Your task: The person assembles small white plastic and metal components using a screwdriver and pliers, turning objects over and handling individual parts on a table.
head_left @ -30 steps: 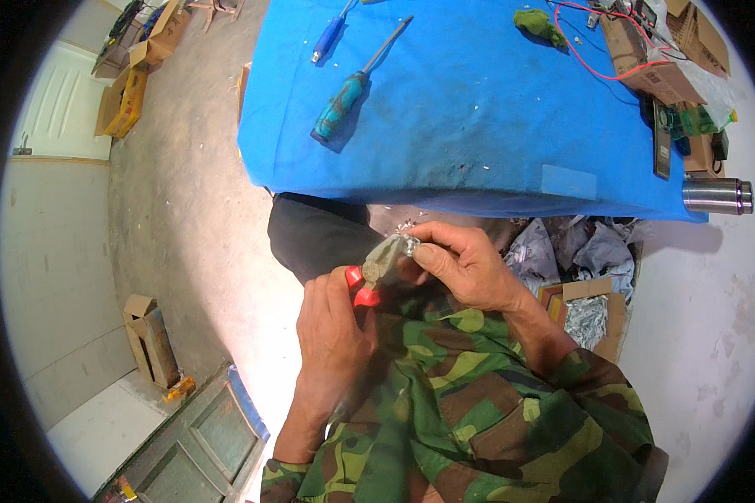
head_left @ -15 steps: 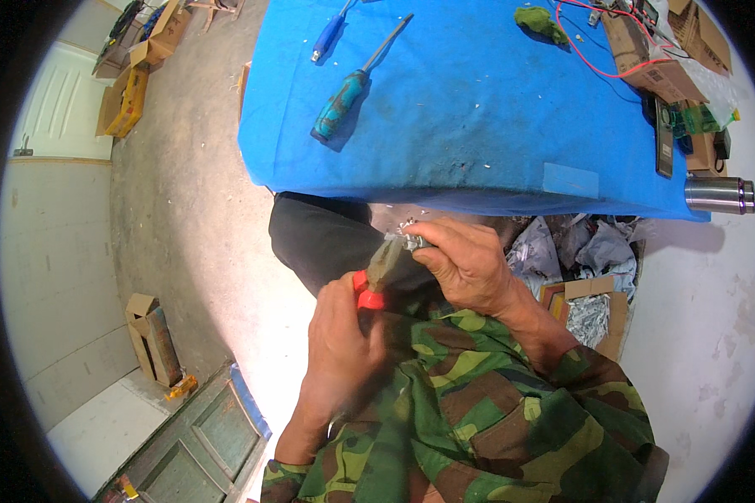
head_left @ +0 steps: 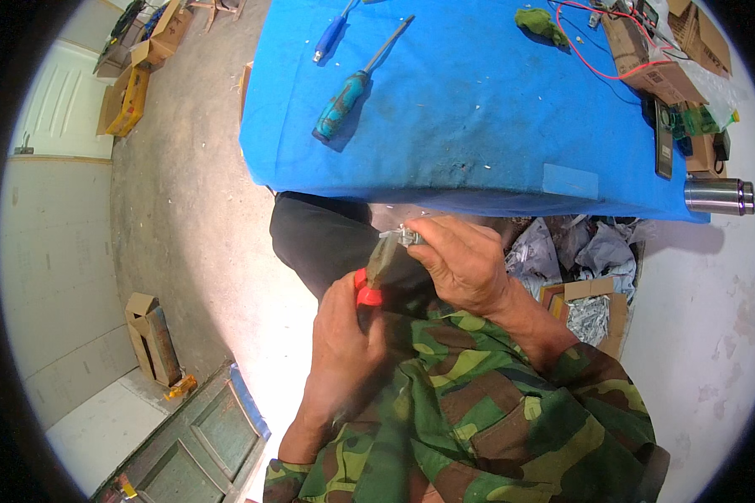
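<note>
Over my lap, my left hand (head_left: 344,335) is closed round the red handles of a pair of pliers (head_left: 381,258), whose jaws point up and away from me. Just right of the jaw tips, my right hand (head_left: 464,264) pinches a small silvery metal part (head_left: 408,235) between thumb and fingers. The tips of the jaws meet this part's left end; whether they grip it is too small to tell. My fingers hide most of the part. On the blue-covered table (head_left: 445,126) ahead lie a teal-handled screwdriver (head_left: 341,107) and a blue-handled screwdriver (head_left: 330,38).
At the table's right edge are a steel flask (head_left: 719,195), a dark phone-like device (head_left: 663,138) and a cardboard box (head_left: 646,63) with red wire. A green cloth (head_left: 541,25) lies at the back. Below right stands a box of metal pieces (head_left: 590,320) beside plastic bags (head_left: 606,251).
The plier handles have drawn closer together in my left hand. Both hands have otherwise stayed nearly in place, with the metal part still in my right fingers.
</note>
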A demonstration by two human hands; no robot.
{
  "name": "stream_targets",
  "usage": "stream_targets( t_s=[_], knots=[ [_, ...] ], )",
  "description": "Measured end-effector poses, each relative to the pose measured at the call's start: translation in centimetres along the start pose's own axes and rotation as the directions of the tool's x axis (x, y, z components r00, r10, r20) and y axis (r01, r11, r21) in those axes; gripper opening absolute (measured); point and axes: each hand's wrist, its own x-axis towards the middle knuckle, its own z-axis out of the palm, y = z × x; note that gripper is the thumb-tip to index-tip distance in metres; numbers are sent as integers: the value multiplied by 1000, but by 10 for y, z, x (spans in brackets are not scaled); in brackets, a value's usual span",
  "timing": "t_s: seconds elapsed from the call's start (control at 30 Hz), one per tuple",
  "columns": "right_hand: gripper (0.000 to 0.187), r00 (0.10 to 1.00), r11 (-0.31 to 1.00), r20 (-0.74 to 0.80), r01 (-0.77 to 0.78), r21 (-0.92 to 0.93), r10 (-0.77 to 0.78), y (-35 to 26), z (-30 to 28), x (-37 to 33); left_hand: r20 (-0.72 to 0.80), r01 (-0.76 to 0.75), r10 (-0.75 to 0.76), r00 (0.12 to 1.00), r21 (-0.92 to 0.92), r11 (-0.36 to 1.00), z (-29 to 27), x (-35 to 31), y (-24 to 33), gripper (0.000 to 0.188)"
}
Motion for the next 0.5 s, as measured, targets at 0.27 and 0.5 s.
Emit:
stream_targets(
  t_s=[0.27, 0.5],
  knots=[
    [34, 997, 997, -27, 73, -10, -73, -3, 4, 5, 5, 46, -46, 999, -64, 997, 10, -6, -4, 35],
    [29, 782, 573, 213, -586, 573, 586, -6, -5, -1, -11, 27, -27, 1000, -16, 1000, -2, -3, -12, 41]
  ],
)
